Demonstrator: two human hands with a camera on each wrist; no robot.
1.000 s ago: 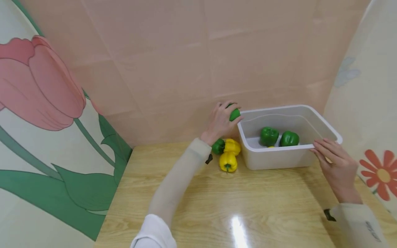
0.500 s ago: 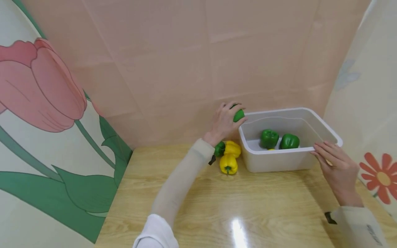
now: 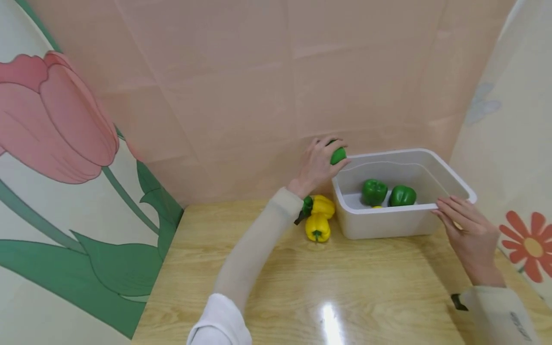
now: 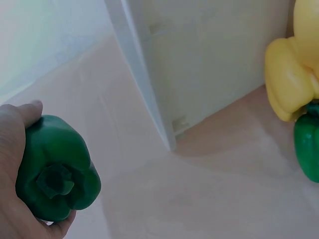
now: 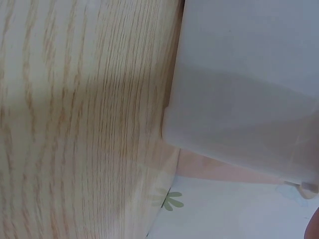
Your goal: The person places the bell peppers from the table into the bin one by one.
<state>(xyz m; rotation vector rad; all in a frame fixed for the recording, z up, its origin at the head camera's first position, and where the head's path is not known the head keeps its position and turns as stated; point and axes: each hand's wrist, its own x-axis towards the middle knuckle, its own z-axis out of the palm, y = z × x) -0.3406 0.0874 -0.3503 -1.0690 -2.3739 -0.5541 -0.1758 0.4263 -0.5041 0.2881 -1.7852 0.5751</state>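
Note:
My left hand [image 3: 316,165] grips a green bell pepper [image 3: 338,155] in the air, just over the back left corner of a white plastic bin [image 3: 384,225]. In the left wrist view, thumb and fingers wrap that green pepper [image 4: 60,169], its stem end facing the camera. At the bin's front right, my right hand [image 3: 472,235] holds the rim, fingers on top. Inside the bin lie two green peppers [image 3: 374,192] and a sliver of something yellow [image 3: 377,206]. The right wrist view shows mostly the bin's outer wall [image 5: 239,89], with one fingertip at the edge.
Left of the bin, two yellow peppers [image 3: 317,227] and a green pepper [image 3: 308,205], partly hidden by my left wrist, sit together on the wooden table [image 3: 366,287]. A pink cloth backdrop [image 3: 233,96] rises behind. Flower-printed panels [image 3: 517,158] stand at both sides.
My left hand has moved right with the green pepper, reaching the bin's back left corner. The right hand keeps its place on the rim.

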